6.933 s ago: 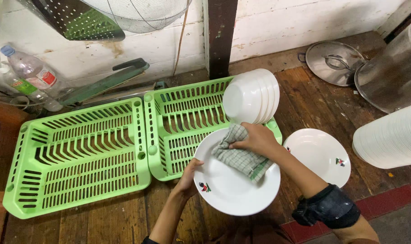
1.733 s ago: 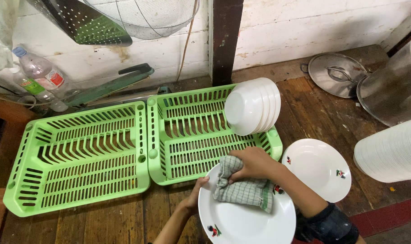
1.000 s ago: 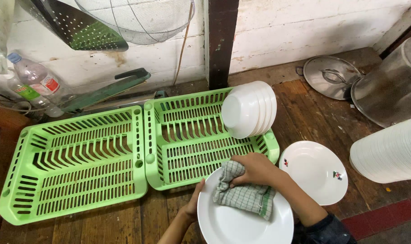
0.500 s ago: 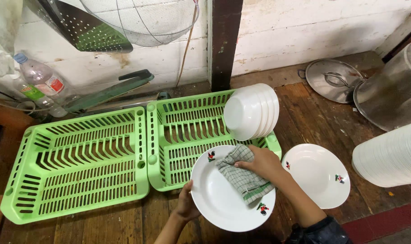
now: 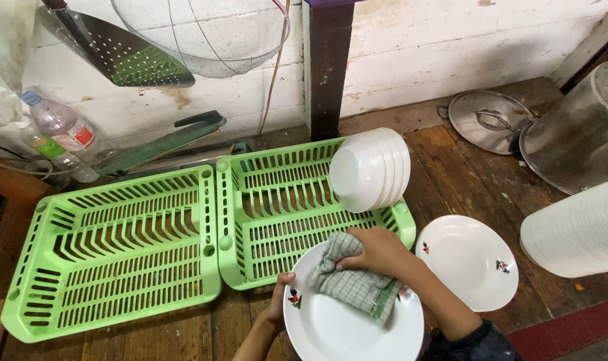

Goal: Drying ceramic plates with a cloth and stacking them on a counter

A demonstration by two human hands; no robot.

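Far left of the round white plate point(image 5: 344, 331) with small flower prints: clear plastic bottles point(image 5: 60, 130) against the whitewashed wall. Nearer, two bright green slatted plastic draining racks point(image 5: 116, 251) side by side on the dark wooden counter point(image 5: 464, 180). At the plate's left rim, left hand point(image 5: 279, 304), thumb over the edge, gripping it. On the plate's upper face, right hand point(image 5: 379, 251) closed over a crumpled grey-green checked cloth point(image 5: 354, 284), pressing it down. Just above, stacked white bowls point(image 5: 372, 167) standing on edge in the right rack. Right of the held plate, a second white plate point(image 5: 467, 261) lying flat, then a tall stack of white dishes point(image 5: 578, 230).
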